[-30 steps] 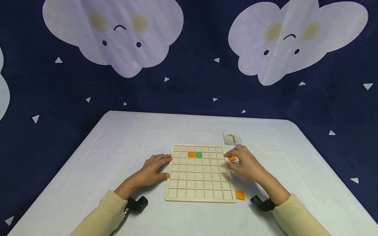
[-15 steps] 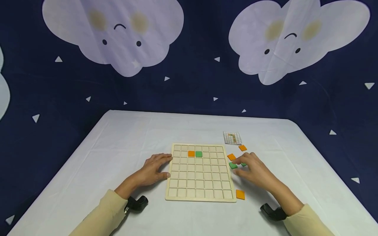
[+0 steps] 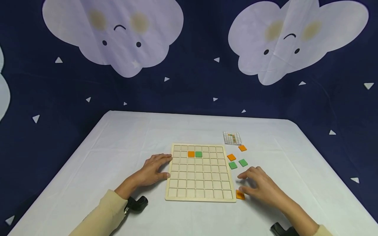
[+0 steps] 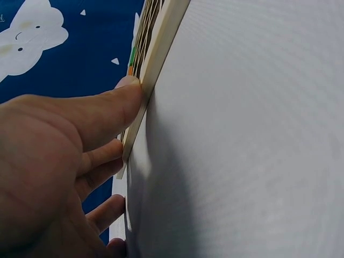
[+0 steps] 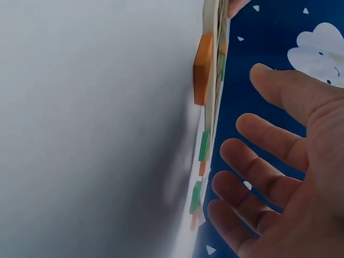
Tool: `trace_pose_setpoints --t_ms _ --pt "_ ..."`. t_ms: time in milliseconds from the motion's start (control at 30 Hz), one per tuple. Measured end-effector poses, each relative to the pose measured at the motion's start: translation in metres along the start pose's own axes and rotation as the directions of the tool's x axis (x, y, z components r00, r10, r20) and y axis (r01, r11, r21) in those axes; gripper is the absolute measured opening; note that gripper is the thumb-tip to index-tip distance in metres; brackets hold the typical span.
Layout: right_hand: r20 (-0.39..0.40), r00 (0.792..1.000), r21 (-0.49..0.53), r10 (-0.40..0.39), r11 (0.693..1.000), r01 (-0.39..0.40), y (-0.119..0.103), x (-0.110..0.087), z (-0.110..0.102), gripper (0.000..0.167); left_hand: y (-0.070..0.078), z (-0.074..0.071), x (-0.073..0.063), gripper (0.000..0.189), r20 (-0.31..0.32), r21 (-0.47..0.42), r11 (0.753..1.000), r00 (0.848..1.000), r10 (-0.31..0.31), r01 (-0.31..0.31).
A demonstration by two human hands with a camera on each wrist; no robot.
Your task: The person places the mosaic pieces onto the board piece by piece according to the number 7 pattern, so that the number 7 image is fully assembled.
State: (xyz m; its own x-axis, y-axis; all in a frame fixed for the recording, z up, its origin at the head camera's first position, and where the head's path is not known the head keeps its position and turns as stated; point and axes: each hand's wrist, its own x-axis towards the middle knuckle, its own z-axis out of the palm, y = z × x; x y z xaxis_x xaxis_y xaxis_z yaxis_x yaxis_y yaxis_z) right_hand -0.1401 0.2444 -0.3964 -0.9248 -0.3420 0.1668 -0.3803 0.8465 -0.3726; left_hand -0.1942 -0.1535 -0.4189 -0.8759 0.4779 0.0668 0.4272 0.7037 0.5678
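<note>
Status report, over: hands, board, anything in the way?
Left hand touching the board at its left edge. Right hand holding nothing, over the nearest loose orange tile. One orange tile, one green tile in cells. No obstruction visible.

The left sleeve [image 3: 100,214] is a pale, dull yellow, plain in colour and long enough to reach almost to the wrist; the cloth looks smooth, with soft creases, and its opening sits loosely round the arm; the right sleeve [image 3: 323,231] is the same yellow, though only its end shows in the head view; the left hand [image 3: 152,170] and the right hand [image 3: 261,185] are bare; a black wrist camera [image 3: 138,204], stubby and round-ended like a bent pipe, has a small silvery bit beside the cuff; a second black camera [image 3: 283,229] is worn on the right wrist, partly cut off by the frame.
</note>
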Motion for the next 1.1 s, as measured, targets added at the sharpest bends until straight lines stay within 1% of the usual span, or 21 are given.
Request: trace_pose_setpoints --t_ms 167,233,333,433,500,667,833,1100 --pt "-0.052 0.997 -0.018 -0.064 0.998 0.063 0.0006 -0.0055 0.0049 0.028 -0.0006 0.0009 -0.0002 0.062 -0.004 -0.001 1.0 1.0 0.004 -0.004" --pt "-0.06 0.995 -0.03 -0.075 0.997 0.073 0.0004 -0.0072 0.0061 0.029 -0.0007 0.001 -0.0002 0.062 -0.005 -0.006 1.0 1.0 0.006 -0.006" --pt "-0.041 0.998 -0.048 -0.056 0.997 0.054 -0.0005 -0.0092 0.0071 0.029 -0.001 0.0011 -0.0005 0.062 -0.008 -0.005 1.0 1.0 0.008 -0.008" --pt "-0.004 1.0 -0.051 -0.018 0.999 0.018 -0.0014 -0.0103 0.0072 0.028 -0.0012 0.0011 -0.0005 0.062 -0.011 0.0 1.0 1.0 0.008 -0.008" --pt "0.022 1.0 -0.052 0.005 0.999 -0.004 -0.0018 -0.0106 0.0072 0.028 -0.0011 0.0011 -0.0003 0.062 -0.009 -0.002 1.0 1.0 0.008 -0.008" --pt "0.053 0.998 -0.061 0.036 0.998 -0.033 -0.0027 -0.0109 0.0078 0.028 -0.0009 0.0013 -0.0002 0.062 -0.004 -0.006 1.0 1.0 0.007 -0.007" --pt "0.061 0.997 -0.078 0.036 0.996 -0.032 -0.0032 -0.0107 0.0086 0.03 -0.0016 0.0018 -0.0002 0.062 -0.005 -0.004 1.0 1.0 0.006 -0.006" --pt "0.058 0.998 -0.092 0.02 0.996 -0.015 -0.0022 -0.0113 0.0086 0.026 -0.0021 0.0016 0.0 0.062 -0.008 0.001 1.0 1.0 0.013 -0.013"
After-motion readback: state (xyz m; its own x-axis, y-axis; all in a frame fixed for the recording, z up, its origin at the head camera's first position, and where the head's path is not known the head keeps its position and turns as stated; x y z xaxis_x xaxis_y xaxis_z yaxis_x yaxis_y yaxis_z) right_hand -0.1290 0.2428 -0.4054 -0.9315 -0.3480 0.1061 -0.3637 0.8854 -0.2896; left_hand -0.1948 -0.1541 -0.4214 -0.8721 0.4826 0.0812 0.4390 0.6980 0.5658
